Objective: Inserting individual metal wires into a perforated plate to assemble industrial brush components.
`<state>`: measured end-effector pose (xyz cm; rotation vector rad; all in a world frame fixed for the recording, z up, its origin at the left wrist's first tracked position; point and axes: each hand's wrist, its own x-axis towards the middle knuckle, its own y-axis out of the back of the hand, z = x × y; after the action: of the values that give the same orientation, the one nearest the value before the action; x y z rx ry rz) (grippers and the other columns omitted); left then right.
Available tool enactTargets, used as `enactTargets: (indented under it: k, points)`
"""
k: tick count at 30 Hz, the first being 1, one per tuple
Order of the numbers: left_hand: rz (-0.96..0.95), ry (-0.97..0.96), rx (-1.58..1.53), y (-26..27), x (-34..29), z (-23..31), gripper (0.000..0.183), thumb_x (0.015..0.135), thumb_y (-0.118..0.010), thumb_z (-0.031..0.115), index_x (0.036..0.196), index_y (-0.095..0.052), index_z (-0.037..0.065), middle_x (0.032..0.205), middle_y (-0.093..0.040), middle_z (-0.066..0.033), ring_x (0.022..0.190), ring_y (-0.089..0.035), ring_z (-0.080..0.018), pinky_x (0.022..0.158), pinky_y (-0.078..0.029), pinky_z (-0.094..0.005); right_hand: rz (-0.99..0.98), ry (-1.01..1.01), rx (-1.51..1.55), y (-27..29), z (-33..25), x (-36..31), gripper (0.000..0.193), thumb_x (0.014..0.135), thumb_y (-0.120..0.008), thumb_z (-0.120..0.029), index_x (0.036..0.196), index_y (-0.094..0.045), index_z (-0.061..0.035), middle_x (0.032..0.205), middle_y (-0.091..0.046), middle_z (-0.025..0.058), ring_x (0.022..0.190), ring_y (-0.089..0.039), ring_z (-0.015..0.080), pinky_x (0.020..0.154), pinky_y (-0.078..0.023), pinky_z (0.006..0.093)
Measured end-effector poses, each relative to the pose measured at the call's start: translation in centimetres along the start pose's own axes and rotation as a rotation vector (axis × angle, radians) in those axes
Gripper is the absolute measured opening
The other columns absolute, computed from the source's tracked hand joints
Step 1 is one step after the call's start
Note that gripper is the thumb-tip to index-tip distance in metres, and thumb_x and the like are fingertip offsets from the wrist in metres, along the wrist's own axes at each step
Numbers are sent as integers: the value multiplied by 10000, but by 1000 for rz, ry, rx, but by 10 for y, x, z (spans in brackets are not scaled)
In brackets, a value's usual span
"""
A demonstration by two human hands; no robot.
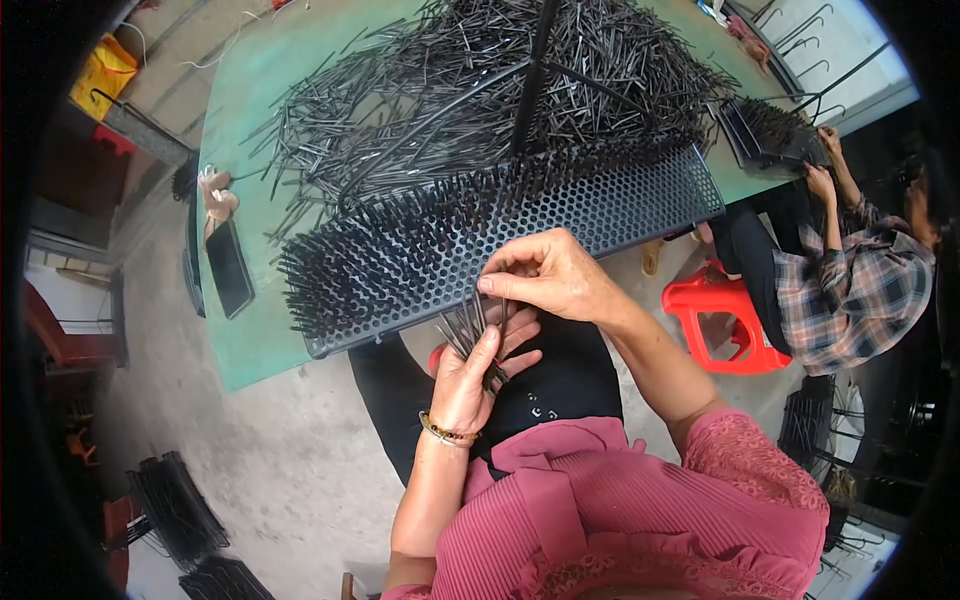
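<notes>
My left hand (468,385), palm up below the near edge of a perforated black tray, is closed around a bunch of thin black rods (461,338) that fan out past the thumb. Just above it, my right hand (560,278) pinches thumb and forefinger together at the upper end of a thin black rod (477,303). The long tray (640,207) lies slantwise across the table's front. Upright rods (370,255) fill its left part and far side densely, while the holes along its near right stretch stand bare.
A large heap of loose black rods (400,120) covers the green table (245,345) behind the tray. A dark metal stand (530,100) rises in front of it. At left lies a phone (229,268). Another person (840,280) works at right beside a red stool (725,320).
</notes>
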<state>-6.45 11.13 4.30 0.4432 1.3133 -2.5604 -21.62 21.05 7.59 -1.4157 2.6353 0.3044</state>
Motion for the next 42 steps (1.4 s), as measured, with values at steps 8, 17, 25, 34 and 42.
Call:
enactTargets:
  k: [8,17,25,34,42]
  points:
    - [-18,24,63,1,0,3,395,980,-457,264,1281,-463,8,1193,-579,-171,1065,-598,-248,810,-557,-381,-82,196,-220,1,-4,7,220,852,-673,-178,913,-695,32,745,-659,45,679,-581,63,597,-467,232]
    - [14,32,73,2,1,4,412,978,-451,312,1268,-477,21,1184,-588,-174,1045,-611,-241,750,-575,-367,32,38,-78,2,-5,6,196,847,-683,-155,873,-700,39,720,-655,24,669,-563,47,569,-435,202]
    - [128,-3,68,8,1,-2,414,982,-451,285,1261,-444,-20,1146,-598,-210,971,-636,-229,698,-578,-334,356,324,-73,8,-33,18,150,849,-670,-100,931,-695,23,742,-668,33,658,-590,57,585,-473,198]
    - [110,12,-101,15,0,-6,353,968,-441,153,1265,-406,-35,1097,-580,-182,941,-622,-238,801,-542,-365,435,601,-560,4,-30,39,135,809,-695,-114,881,-693,0,777,-677,90,618,-617,117,556,-481,240]
    - [113,54,-20,7,-6,-1,296,947,-493,133,1195,-421,-12,1022,-584,-157,861,-630,-216,745,-545,-328,450,654,-539,0,-23,40,129,793,-706,-94,875,-687,4,780,-677,96,606,-620,127,532,-478,243]
